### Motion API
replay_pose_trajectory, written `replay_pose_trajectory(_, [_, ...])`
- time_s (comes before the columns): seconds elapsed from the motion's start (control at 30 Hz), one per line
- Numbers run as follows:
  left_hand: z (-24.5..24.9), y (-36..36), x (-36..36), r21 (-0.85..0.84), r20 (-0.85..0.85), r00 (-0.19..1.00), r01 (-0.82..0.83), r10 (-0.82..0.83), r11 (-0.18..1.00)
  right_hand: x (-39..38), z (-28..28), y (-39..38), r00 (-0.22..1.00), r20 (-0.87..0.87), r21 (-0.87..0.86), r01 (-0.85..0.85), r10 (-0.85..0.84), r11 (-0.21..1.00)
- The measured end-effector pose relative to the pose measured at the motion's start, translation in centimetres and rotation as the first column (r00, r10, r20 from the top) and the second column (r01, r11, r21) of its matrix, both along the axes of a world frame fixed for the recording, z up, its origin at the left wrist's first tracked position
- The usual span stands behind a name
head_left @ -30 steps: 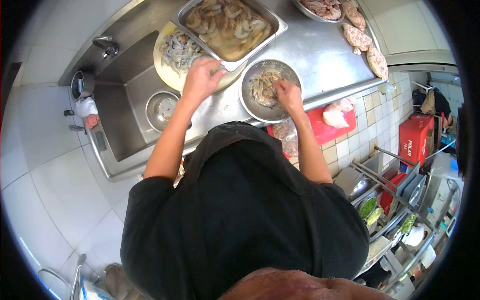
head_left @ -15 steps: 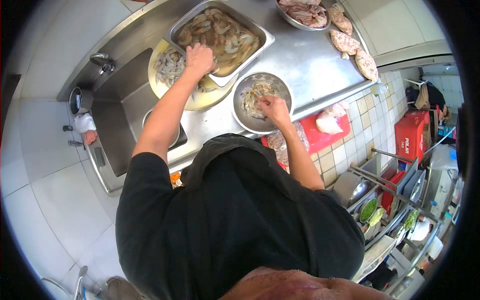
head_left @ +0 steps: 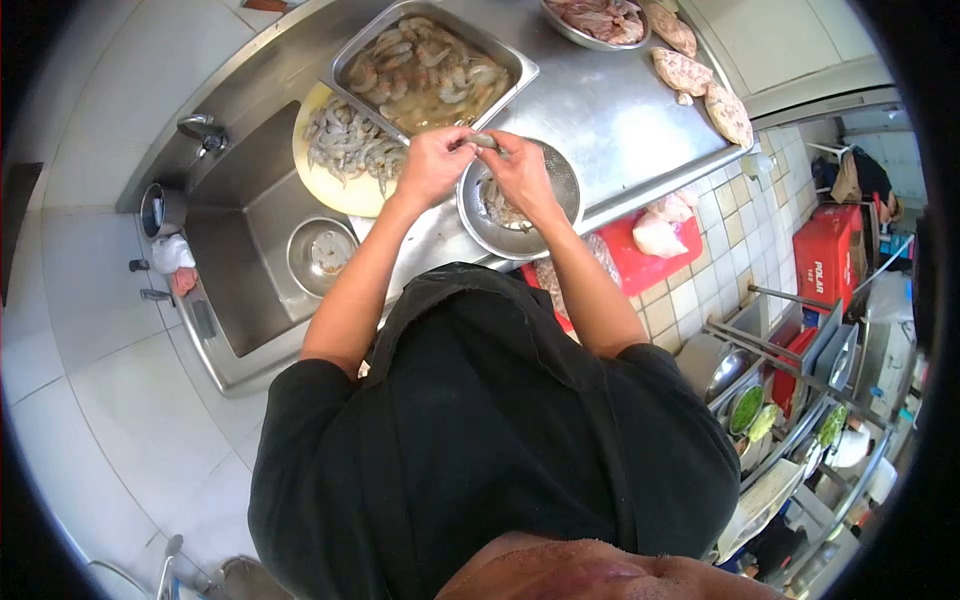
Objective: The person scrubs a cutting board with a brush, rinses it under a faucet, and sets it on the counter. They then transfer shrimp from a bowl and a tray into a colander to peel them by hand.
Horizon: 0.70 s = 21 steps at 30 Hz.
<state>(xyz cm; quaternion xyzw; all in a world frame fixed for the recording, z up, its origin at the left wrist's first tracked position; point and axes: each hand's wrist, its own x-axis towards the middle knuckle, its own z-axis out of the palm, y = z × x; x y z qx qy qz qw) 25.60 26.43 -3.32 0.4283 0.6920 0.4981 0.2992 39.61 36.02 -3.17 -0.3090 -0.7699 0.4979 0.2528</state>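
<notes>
Between my two hands is a grey shrimp [head_left: 482,141], pinched at both ends. My left hand [head_left: 436,168] grips it from the left, fingers closed. On its other side my right hand [head_left: 520,178] holds it with closed fingers, over a perforated metal colander [head_left: 568,190]. Shrimp shells and scraps [head_left: 500,208] lie in the colander, partly covered by my right hand. Beyond my hands stands a metal pan [head_left: 530,72] of whole shrimp [head_left: 430,62] in cloudy liquid. To the left, a heap of grey shrimp [head_left: 350,145] rests on a round yellow board [head_left: 312,178].
At left is a steel sink [head_left: 245,265] with a metal bowl [head_left: 292,262] inside and a faucet [head_left: 205,130]. A bowl of raw meat [head_left: 600,22] and several packed meat pieces [head_left: 730,115] sit at the far right. A red tray [head_left: 650,262] is below the counter edge.
My left hand has left the shrimp pan and come right to meet my right hand. My right hand has risen out of the colander. A shrimp is now held between them.
</notes>
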Motion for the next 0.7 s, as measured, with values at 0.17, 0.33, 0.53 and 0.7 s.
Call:
replay_pose_trajectory(0.17, [-3.0,-0.2,1.9,-0.007,0.168,0.985,-0.037,0.038,0.999,2.8,-2.0,0.0,0.978,0.206,-0.136,0.022,0.006,0.990])
replay_pose_trajectory(0.33, [-4.3,-0.1,2.5,-0.226,0.005,1.000,0.029,-0.029,0.974,5.6,-6.9,0.4,0.969,0.241,0.319,-0.121,0.042,0.940])
replay_pose_trajectory(0.53, [-6.8,0.2,2.2,-0.211,0.117,0.982,-0.124,0.151,0.970,7.4,-6.8,0.9,0.977,0.213,0.349,-0.053,-0.024,0.936])
replay_pose_trajectory(0.7, [-7.2,1.0,4.0,-0.239,0.095,0.989,-0.084,0.110,0.967,4.9,-6.1,-0.1,0.992,0.109,0.100,0.060,-0.071,0.993])
